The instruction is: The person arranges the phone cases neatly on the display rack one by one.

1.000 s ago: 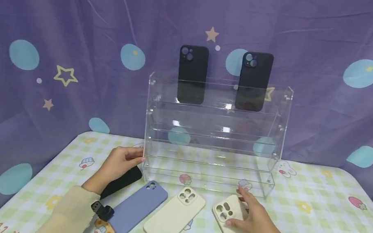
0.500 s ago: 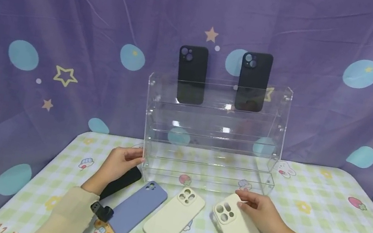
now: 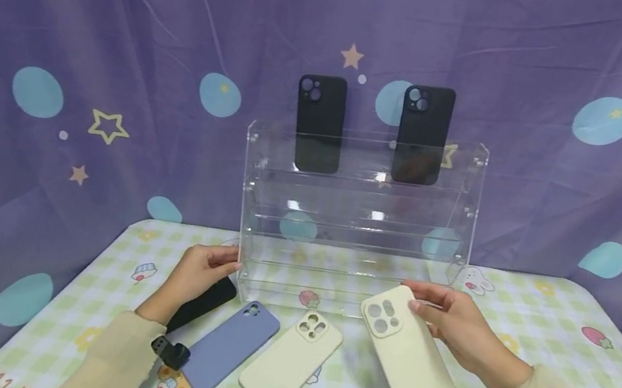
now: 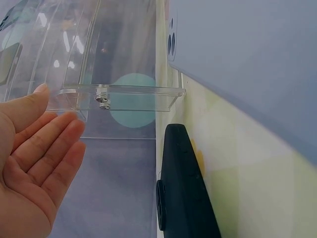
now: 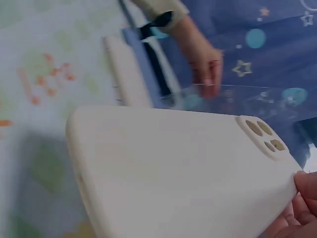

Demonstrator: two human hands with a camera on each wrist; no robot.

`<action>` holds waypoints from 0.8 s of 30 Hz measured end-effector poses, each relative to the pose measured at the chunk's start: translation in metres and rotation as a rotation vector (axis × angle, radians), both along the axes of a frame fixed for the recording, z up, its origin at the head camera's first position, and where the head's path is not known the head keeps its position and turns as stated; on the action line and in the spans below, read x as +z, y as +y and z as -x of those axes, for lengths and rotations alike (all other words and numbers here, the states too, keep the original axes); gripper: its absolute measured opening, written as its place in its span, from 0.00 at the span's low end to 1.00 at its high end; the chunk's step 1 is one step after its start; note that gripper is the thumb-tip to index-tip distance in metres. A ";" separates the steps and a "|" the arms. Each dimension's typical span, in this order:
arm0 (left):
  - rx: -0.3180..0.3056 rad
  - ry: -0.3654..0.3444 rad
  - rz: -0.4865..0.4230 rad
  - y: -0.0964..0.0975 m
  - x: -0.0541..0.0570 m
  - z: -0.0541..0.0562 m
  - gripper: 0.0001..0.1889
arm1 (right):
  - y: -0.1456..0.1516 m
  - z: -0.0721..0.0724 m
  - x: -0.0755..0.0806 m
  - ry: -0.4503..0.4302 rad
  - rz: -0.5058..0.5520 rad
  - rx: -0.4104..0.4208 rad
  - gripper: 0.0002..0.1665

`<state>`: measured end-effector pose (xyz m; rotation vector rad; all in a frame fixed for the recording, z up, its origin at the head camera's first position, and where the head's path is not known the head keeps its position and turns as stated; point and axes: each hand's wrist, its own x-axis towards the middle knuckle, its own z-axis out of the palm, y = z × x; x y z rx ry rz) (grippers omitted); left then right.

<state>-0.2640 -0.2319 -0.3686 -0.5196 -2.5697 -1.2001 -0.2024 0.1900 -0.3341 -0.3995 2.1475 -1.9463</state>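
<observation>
My right hand [image 3: 459, 327] pinches a cream phone case [image 3: 411, 368] by its camera end, thumb on the back face. The case hangs tilted in front of a clear acrylic display rack [image 3: 358, 226], its lower end raised over the cloth. In the right wrist view the same cream phone case [image 5: 173, 168] fills the middle, with the right thumb [image 5: 308, 186] at its corner. My left hand [image 3: 202, 279] holds the rack's lower left edge between thumb and fingers. The left wrist view has the left hand [image 4: 42, 163] at the rack's side panel [image 4: 133, 91].
Two black phone cases [image 3: 320, 123] lean upright on the rack's top tier. Before the rack lie another cream case [image 3: 290, 364], a blue-grey case [image 3: 230, 350] and a black case [image 3: 204, 303] partly under the left forearm. A checkered cloth [image 3: 546, 346] covers the table; a purple curtain [image 3: 130, 16] hangs behind.
My right hand has gripped the right cream phone case by its top corner and lifted it off the cloth, up toward the rack. The left hand stays at the rack's edge.
</observation>
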 end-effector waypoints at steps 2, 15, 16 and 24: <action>0.004 0.005 0.004 0.000 0.001 0.000 0.18 | 0.002 0.004 0.011 0.041 0.029 -0.014 0.31; 0.006 0.003 -0.002 0.001 -0.001 0.000 0.18 | 0.016 0.036 0.089 0.233 0.451 -0.071 0.15; 0.005 0.005 -0.002 0.001 -0.001 0.000 0.18 | 0.016 0.040 0.095 0.248 0.476 -0.072 0.15; 0.013 -0.011 -0.003 0.002 0.001 0.000 0.18 | 0.009 0.070 0.135 0.340 0.648 -0.137 0.15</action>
